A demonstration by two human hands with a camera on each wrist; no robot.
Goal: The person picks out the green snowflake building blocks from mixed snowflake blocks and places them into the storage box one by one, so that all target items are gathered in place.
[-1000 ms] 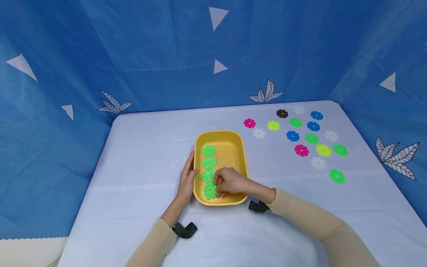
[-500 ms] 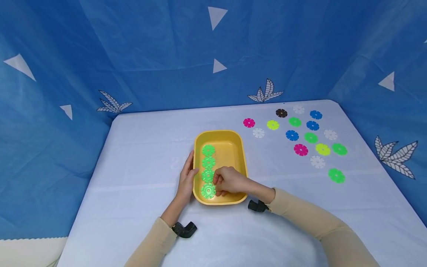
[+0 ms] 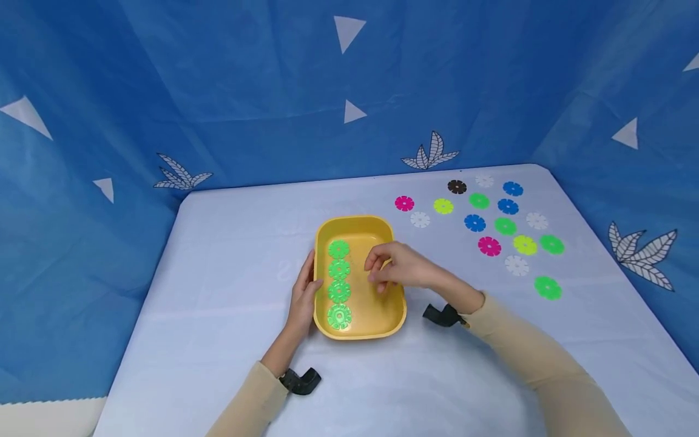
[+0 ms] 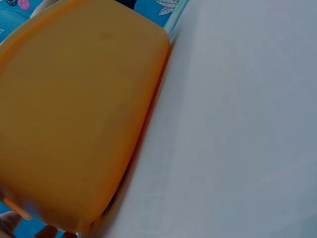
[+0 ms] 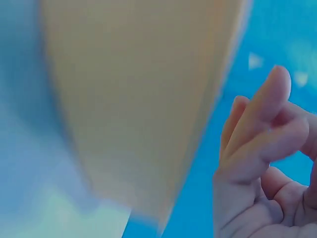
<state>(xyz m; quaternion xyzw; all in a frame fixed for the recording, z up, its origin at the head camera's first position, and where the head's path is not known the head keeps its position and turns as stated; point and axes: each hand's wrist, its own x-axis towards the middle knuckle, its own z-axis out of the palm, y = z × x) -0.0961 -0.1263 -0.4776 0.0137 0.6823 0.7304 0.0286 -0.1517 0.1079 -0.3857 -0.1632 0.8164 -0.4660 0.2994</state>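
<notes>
A yellow tray (image 3: 355, 220) stands on the pale table. Inside it, along its left side, several green notched discs (image 3: 339, 291) lie flat in a column; the nearest disc (image 3: 339, 316) is by the front wall. My left hand (image 3: 304, 286) rests with straight fingers against the tray's left outer wall (image 4: 74, 114). My right hand (image 3: 378, 274) hovers over the tray's right half with loosely curled fingers (image 5: 257, 129) and holds nothing. The right wrist view shows the tray wall (image 5: 133, 99) only as a blur.
Loose discs lie spread on the table's back right: pink (image 3: 404, 203), white (image 3: 420, 219), blue (image 3: 474, 223), black (image 3: 457, 187), yellow-green (image 3: 525, 244), green (image 3: 548, 287). Blue patterned cloth (image 3: 246, 109) walls in the table on three sides.
My right hand has let go of the nearest green disc, which now lies flat in the tray. The hand rose and moved back and to the right. The left hand stayed put.
</notes>
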